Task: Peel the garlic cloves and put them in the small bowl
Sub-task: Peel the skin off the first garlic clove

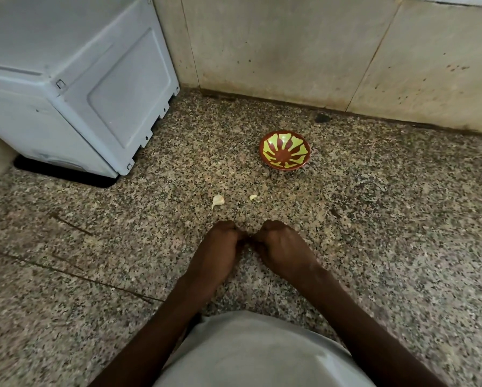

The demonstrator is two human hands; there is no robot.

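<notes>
Here the left hand (220,241) and right hand (278,241) are curled, fingertips together; whether they hold anything is hidden. Two garlic cloves (218,201) lie just beyond them.

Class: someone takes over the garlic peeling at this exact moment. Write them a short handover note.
Hands: left hand and right hand are curled, fingertips meeting low over the counter; anything pinched between them is hidden.
Things: small bowl sits beyond, empty. An unpeeled clove and a smaller garlic piece lie between bowl and hands.
Done: nothing in the bowl.
Left: peel the cloves, drop them in.
</notes>
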